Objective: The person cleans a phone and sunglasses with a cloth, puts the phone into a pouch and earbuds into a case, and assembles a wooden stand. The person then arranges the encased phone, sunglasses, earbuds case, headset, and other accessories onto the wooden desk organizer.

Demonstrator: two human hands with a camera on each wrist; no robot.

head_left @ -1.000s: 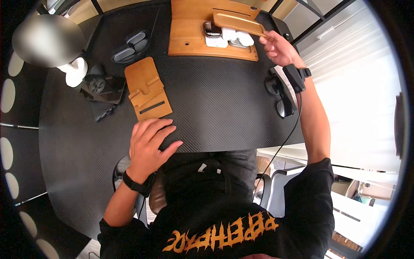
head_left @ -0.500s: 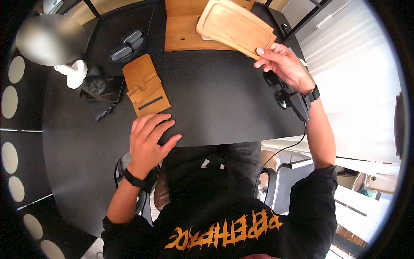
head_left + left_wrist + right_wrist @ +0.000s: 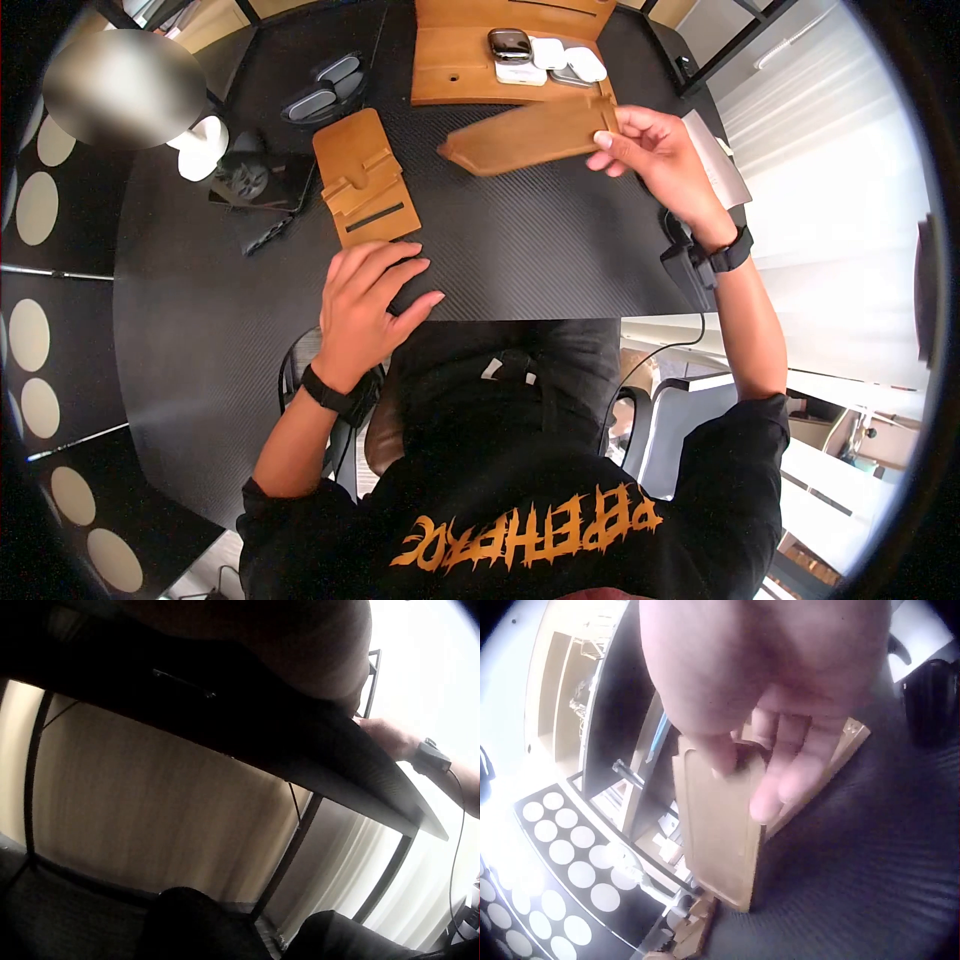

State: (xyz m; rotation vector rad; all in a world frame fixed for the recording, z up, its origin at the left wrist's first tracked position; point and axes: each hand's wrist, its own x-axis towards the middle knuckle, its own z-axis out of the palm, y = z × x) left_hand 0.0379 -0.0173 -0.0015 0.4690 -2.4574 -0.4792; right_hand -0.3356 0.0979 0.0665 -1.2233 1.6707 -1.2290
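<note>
My right hand [image 3: 665, 165] pinches one end of a wooden tray [image 3: 530, 138], held tilted above the black table in front of a larger wooden stand [image 3: 440, 82]. In the right wrist view the thumb and fingers of the right hand [image 3: 769, 690] grip the end of the tray [image 3: 716, 825], its recessed face showing. My left hand [image 3: 365, 305] rests at the table's front edge, fingers loosely bent, holding nothing, just below a flat wooden piece with a slot [image 3: 365, 180]. A dark watch [image 3: 510, 45] and white cases [image 3: 585, 65] lie on the stand.
Dark glasses [image 3: 675, 232] lie near my right wrist, by a pale flat item [image 3: 718, 160]. On the left are a dark oval-padded object [image 3: 310, 103], a black device [image 3: 258, 182] and a white lamp base [image 3: 203, 148]. The black table [image 3: 530, 260] extends to its front edge.
The wooden tray has come off the stand towards me and tilted edge-on in my right hand, uncovering the watch and white cases. My left hand keeps its place at the table edge.
</note>
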